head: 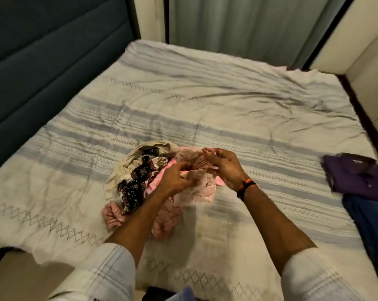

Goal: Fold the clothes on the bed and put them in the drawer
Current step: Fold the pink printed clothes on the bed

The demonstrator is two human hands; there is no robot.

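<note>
Nearest my view are the two rolled-up pale striped sleeves (103, 276) at the bottom edge, with bare forearms reaching out from them over the bed (205, 101). Starting at the far left, I see a dark teal padded headboard (53, 51) running along the side of the bed, and the cream bedcover with grey-blue stripes and zigzag stitching lies rumpled across the mattress. Left of centre sits the pile of unfolded clothes (138, 170): a beige garment (127, 166) at the back, a dark floral printed piece (136, 183) draped over it, and a pink patterned cloth (116, 216) trailing toward me. My left hand (175, 179) hovers just over the right side of that pile, fingers curled and pinching a thin pale pink garment (196, 192) that hangs crumpled between both hands. My right hand (225, 166), with a black and orange band (246, 185) at the wrist, pinches the upper edge of the same garment, fingers bunched around the fabric; motion blur keeps me from making out which part of the garment it grips. Well apart, at the right edge of the bed, a folded purple shirt (360, 177) lies partly on top of a folded dark blue garment (370, 227). Behind the bed hangs a grey-green curtain (249, 25).
</note>
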